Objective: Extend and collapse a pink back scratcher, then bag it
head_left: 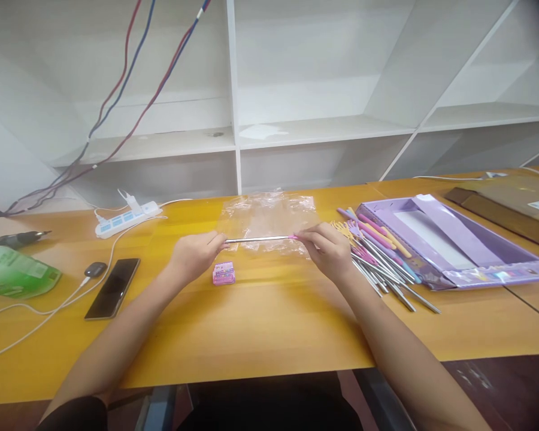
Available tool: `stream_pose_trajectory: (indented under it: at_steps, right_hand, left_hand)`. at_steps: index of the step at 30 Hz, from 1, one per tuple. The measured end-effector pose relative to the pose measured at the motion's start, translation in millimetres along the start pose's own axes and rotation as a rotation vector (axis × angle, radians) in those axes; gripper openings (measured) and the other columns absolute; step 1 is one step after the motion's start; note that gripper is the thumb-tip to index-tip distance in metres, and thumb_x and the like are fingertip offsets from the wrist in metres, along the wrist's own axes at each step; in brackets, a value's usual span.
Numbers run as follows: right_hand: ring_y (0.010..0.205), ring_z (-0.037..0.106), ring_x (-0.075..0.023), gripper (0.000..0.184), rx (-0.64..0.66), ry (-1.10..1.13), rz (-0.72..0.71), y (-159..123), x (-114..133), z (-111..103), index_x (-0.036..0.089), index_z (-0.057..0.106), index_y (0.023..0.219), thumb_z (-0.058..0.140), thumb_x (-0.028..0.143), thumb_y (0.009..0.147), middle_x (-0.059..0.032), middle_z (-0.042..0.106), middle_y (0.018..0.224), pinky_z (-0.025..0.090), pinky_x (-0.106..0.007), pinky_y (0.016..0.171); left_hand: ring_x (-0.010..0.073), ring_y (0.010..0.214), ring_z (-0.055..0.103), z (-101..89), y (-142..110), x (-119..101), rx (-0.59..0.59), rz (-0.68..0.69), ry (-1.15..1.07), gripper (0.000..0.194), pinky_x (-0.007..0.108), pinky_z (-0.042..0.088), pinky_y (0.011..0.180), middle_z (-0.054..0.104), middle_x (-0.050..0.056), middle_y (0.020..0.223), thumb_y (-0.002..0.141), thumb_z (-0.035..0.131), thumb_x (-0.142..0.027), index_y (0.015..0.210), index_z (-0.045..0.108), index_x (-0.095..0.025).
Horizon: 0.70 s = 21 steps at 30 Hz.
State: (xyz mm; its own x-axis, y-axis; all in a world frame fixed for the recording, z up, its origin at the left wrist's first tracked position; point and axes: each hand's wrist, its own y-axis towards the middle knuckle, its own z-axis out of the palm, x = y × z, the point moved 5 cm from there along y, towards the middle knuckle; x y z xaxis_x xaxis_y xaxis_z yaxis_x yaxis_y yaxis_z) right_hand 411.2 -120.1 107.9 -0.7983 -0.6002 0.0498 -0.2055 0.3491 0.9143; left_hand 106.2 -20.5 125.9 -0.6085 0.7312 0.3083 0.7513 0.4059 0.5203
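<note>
A slim silver metal rod (260,239) with a small pink end (293,237) is stretched level between my hands above the table. The fingertips of my left hand (198,254) are closed on its left end. My right hand (327,248) pinches the pink end, partly hiding it. Just below the rod, near my left fingers, lies a small stack of pink printed cards or labels (224,273). Behind the rod, a crinkled clear plastic bag (272,215) lies flat. Beside my right hand is a pile of silver rods (388,272) with yellow, purple and pink claw-shaped ends and coloured handles.
A purple open box (485,257) stands at the right, with a brown carton (503,203) behind it. At left are a black phone (112,288), a white power strip (128,219), cables and a green bag (18,271). White shelving (318,129) borders the table's back.
</note>
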Motion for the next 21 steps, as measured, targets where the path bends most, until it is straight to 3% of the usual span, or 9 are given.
stream_pose_trajectory:
  at_steps: [5, 13, 21]
  right_hand:
    - [0.08, 0.069, -0.0183, 0.024, 0.033, 0.02, -0.014, 0.2, 7.7, 5.4, 0.024, 0.073, 0.111, 0.071, 0.005, 0.096, -0.0057, 0.075, 0.091, 0.056, -0.032, 0.07]
    - [0.073, 0.066, -0.0167, 0.019, 0.162, 0.047, -0.109, -5.3, 58.5, 40.7, 0.024, 0.073, 0.113, 0.064, 0.011, 0.103, -0.0041, 0.074, 0.084, 0.049, -0.031, 0.066]
    - [0.073, 0.059, -0.0152, 0.01, 0.295, -0.002, -0.095, -11.1, 53.3, 43.0, 0.021, 0.07, 0.106, 0.063, 0.014, 0.106, -0.0033, 0.07, 0.083, 0.042, -0.03, 0.064]
  left_hand:
    - [0.0132, 0.054, 0.047, -6.0, 0.3, -7.2, -0.025, 0.033, 0.003, 0.036, 0.032, 0.017, 0.052, 0.063, 0.001, 0.069, 0.113, 0.047, -0.04, 0.091, 0.069, -0.022]
    - [0.0128, 0.054, 0.051, 11.5, -11.4, -56.5, -0.023, 0.14, -0.108, 0.035, 0.032, 0.018, 0.049, 0.063, 0.001, 0.068, 0.114, 0.045, -0.035, 0.09, 0.064, -0.02]
    - [0.0128, 0.054, 0.05, 22.0, -14.5, -60.7, 0.016, 0.159, -0.141, 0.039, 0.032, 0.018, 0.048, 0.064, 0.001, 0.072, 0.115, 0.041, -0.037, 0.089, 0.062, -0.018]
